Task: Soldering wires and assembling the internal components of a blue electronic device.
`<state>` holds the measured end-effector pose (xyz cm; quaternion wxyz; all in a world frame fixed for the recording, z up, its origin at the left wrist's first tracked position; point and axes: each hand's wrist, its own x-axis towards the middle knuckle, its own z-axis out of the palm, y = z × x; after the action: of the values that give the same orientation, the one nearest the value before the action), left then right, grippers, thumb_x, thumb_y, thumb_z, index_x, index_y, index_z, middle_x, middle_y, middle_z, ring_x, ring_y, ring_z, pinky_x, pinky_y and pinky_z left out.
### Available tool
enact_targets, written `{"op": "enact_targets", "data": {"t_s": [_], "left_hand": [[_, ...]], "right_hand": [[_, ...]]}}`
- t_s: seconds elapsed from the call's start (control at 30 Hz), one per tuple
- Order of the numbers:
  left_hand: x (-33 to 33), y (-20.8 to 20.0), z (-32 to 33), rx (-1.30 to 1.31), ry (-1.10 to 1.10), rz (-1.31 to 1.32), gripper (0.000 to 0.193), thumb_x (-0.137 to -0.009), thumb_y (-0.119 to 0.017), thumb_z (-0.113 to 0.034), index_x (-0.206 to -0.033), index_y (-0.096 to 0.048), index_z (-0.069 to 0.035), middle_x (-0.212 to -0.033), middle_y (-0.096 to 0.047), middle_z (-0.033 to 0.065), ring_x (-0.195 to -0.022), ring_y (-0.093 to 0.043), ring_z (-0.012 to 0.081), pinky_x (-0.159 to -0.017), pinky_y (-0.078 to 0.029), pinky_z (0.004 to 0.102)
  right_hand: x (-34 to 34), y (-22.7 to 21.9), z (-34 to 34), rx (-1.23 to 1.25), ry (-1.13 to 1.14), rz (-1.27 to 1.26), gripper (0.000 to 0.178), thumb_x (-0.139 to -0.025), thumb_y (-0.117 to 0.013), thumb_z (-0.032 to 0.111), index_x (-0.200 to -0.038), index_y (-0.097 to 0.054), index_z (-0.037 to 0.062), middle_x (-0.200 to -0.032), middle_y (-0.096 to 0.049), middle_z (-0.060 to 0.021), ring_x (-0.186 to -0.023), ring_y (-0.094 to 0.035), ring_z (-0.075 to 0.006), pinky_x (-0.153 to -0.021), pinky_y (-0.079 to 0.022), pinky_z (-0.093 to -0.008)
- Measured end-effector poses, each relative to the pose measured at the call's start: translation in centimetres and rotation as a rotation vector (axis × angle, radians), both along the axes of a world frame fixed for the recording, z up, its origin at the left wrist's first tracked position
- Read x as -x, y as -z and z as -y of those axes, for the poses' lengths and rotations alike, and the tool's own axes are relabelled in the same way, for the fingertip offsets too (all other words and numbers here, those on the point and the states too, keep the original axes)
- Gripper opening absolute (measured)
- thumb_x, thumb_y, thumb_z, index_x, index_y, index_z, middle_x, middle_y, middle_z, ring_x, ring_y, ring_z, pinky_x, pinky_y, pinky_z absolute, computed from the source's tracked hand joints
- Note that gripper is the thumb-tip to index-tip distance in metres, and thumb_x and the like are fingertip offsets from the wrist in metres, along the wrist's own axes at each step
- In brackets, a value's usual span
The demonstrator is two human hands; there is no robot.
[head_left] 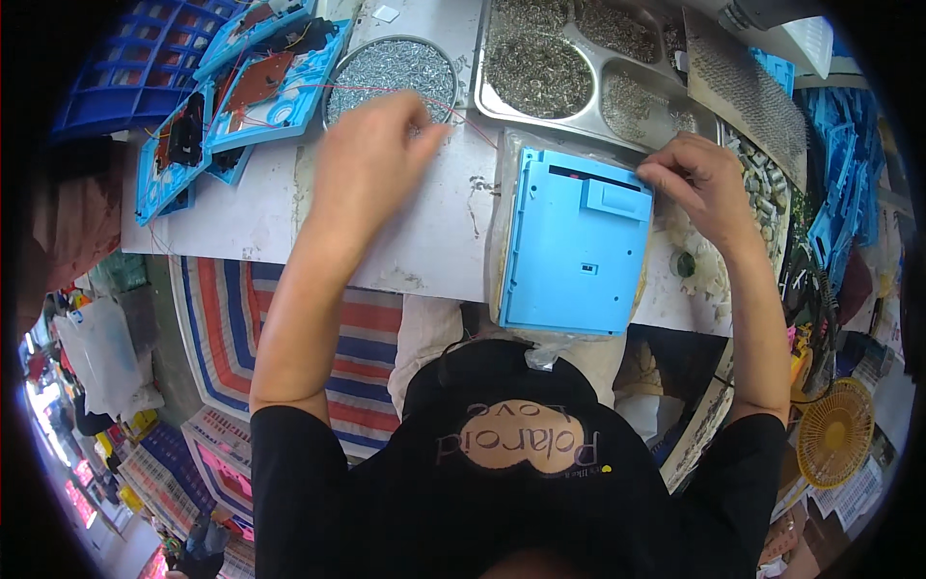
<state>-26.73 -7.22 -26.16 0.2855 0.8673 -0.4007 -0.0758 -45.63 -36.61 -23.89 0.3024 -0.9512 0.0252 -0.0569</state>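
A light-blue plastic case (569,256) lies flat in front of me on a pad wrapped in clear plastic (503,207). It has a long dark slot near its far edge and a raised block below that slot. My right hand (699,181) is at its far right corner, fingers curled and thumb pinched against the edge. Off to the left, my left hand (381,150) is over the near rim of a round metal dish (391,77) full of small silvery screws. Its fingers are curled and slightly blurred; anything between them is hidden.
Several blue case halves with wires (260,92) are stacked at the far left beside a blue crate (135,63). A metal tray (535,77) of small metal parts stands at the back. On the right are a perforated plate (748,82), white pieces (767,183) and blue plastic parts (849,164).
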Motion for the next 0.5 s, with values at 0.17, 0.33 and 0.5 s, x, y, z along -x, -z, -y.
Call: {"op": "enact_targets", "data": {"t_s": [0.17, 0.33, 0.5], "left_hand": [[-1.1, 1.4, -0.6, -0.245, -0.119, 0.281, 0.018, -0.087, -0.074, -0.022, -0.092, -0.073, -0.005, -0.081, -0.071, 0.0144, -0.075, -0.068, 0.0343, -0.07, -0.052, 0.0444], [-0.3, 0.1, -0.4, -0.109, -0.109, 0.15, 0.016, -0.088, -0.072, -0.021, -0.092, -0.072, -0.006, -0.084, -0.071, 0.0134, -0.078, -0.068, 0.0337, -0.071, -0.054, 0.0435], [4.3, -0.9, 1.5, 0.254, 0.108, -0.117, 0.011, -0.086, -0.074, -0.014, -0.093, -0.071, -0.007, -0.088, -0.07, 0.0096, -0.076, -0.067, 0.0271, -0.07, -0.054, 0.0373]], "right_hand": [[2.6, -1.1, -1.4, -0.053, 0.239, 0.14, 0.012, -0.092, -0.069, 0.007, -0.089, -0.064, -0.0034, -0.08, -0.063, -0.008, -0.072, -0.057, -0.0162, -0.067, -0.046, -0.0271], [7.0, -1.1, -3.8, -0.443, 0.366, 0.159, 0.009, -0.095, -0.066, 0.004, -0.095, -0.065, -0.0052, -0.086, -0.063, -0.0032, -0.078, -0.057, -0.0115, -0.071, -0.046, -0.0248], [9.7, 0.0, -5.0, -0.624, 0.484, 0.14, 0.008, -0.097, -0.065, 0.003, -0.098, -0.067, -0.0052, -0.09, -0.063, -0.0013, -0.079, -0.056, -0.0085, -0.072, -0.044, -0.022]]}}
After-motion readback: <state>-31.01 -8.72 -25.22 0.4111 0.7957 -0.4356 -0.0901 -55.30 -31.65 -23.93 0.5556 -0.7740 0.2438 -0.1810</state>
